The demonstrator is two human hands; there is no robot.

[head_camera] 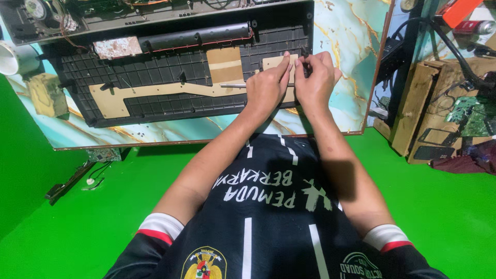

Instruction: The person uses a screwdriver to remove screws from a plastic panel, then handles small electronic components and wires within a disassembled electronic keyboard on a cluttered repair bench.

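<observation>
- My left hand [266, 88] and right hand [316, 77] meet at the right end of the black ribbed panel [155, 77], about 1 o'clock from my chest.
- The panel lies flat on the marbled surface [341, 46], its inner side up; a tan card strip [155, 92] runs across it from 9 o'clock to my hands.
- Left grip: fingers flat and together, pressing down on the card piece [274, 63] at the strip's right end. It holds nothing that I can see.
- Right grip: narrow, fingertips pinched on something small and dark at the panel's right edge; whether it is a screw, a clip or a tool tip I cannot tell.
- A thin metal rod [235, 86], perhaps a screwdriver shaft, lies on the strip just at 9 o'clock of my left hand, untouched.
- My judgement of the step: I am working a small fastening at this corner while the left hand steadies the card.
- The next move calls for a steady left press and fine, small right fingertip motion, since the part is tiny and half hidden by my own fingers.
- A black tube [199, 36] and a foil patch [118, 47] sit at 11 o'clock, well apart.
</observation>
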